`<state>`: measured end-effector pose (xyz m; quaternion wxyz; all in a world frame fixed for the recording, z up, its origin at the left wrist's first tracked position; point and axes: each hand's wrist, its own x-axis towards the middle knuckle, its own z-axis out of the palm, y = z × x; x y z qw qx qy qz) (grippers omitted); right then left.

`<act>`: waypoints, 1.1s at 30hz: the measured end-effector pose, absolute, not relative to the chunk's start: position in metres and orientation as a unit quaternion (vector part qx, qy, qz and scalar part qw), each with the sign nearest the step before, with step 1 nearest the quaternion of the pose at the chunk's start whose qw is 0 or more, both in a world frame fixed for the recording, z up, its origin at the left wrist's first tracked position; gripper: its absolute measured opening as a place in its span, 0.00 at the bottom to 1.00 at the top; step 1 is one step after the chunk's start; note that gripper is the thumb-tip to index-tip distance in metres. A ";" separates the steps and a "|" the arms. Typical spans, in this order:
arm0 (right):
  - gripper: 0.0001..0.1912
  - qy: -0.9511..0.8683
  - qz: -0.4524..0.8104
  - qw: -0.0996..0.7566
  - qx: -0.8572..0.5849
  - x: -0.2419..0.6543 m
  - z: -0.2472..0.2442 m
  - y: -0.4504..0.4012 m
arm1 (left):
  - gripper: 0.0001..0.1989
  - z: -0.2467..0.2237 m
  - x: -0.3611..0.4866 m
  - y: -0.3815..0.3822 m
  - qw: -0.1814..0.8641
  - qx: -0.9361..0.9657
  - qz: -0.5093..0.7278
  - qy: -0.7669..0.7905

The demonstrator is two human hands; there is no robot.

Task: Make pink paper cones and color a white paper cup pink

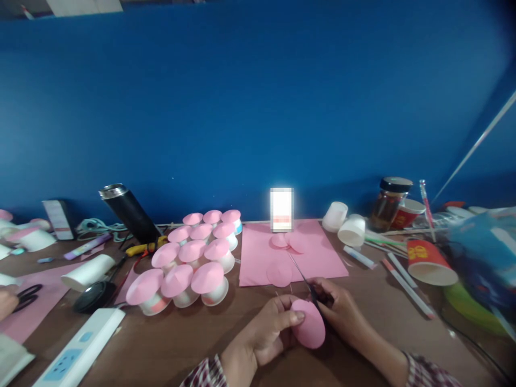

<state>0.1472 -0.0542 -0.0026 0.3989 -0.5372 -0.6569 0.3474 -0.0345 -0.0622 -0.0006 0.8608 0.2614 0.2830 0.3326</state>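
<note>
In my view the left hand (276,329) is clamped on a pink paper disc (312,332), with the thumb pressed flat on its upper face and the other fingers behind it. The right hand (341,309) is closed around the scissors (311,293), and their blades point forward and a little to the left. The scissors lie along the upper right edge of the disc; I cannot tell if the blades touch the paper there, nor how wide they are apart. So the disc is in front of the person, low in my picture, between the two hands.

Just beyond the hands I see a pile of pink sheets (322,263), and on it rest some loose pink rounds (279,274). At its back edge stands a bright screen (282,209), which is blurred for me. To the left are twelve cups with pink cone tops (207,277), in close rows. Farther left are a black bottle (131,215), which leans, and a white power strip (80,349). At the left border a co-worker's hand (5,303) is near black handles (28,297). On the right side I find two white cups (352,230), a dark jar (389,207) and a red paper cup (429,260), lying tipped.
</note>
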 end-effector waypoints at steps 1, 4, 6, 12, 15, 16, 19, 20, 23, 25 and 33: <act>0.14 -0.657 0.346 0.400 -0.537 0.147 -0.002 -0.054 | 0.14 0.000 -0.034 -0.062 0.861 0.262 0.333 0.282; 0.14 -0.658 0.338 0.400 -0.542 0.148 -0.003 -0.054 | 0.14 0.001 -0.034 -0.062 0.861 0.260 0.332 0.284; 0.14 -0.658 0.335 0.401 -0.542 0.148 -0.004 -0.054 | 0.14 0.002 -0.034 -0.062 0.862 0.260 0.331 0.284; 0.15 -0.658 0.343 0.398 -0.540 0.150 -0.010 -0.053 | 0.14 0.001 -0.034 -0.062 0.860 0.261 0.333 0.285; 0.15 -0.658 0.344 0.394 -0.542 0.150 -0.011 -0.054 | 0.14 0.000 -0.034 -0.062 0.858 0.262 0.334 0.288; 0.14 -0.658 0.344 0.393 -0.543 0.150 -0.010 -0.054 | 0.14 0.000 -0.034 -0.062 0.859 0.262 0.334 0.287; 0.14 -0.660 0.343 0.388 -0.544 0.150 -0.007 -0.054 | 0.13 0.001 -0.034 -0.062 0.861 0.258 0.332 0.286; 0.14 -0.661 0.344 0.388 -0.542 0.150 -0.007 -0.054 | 0.14 0.001 -0.035 -0.061 0.862 0.255 0.331 0.286; 0.14 -0.662 0.344 0.389 -0.541 0.149 -0.007 -0.053 | 0.14 0.002 -0.035 -0.061 0.862 0.253 0.333 0.288; 0.14 -0.660 0.343 0.388 -0.544 0.149 -0.008 -0.053 | 0.14 0.002 -0.035 -0.061 0.861 0.254 0.330 0.292; 0.14 -0.660 0.352 0.394 -0.535 0.148 -0.005 -0.054 | 0.12 0.001 -0.035 -0.061 0.862 0.257 0.330 0.286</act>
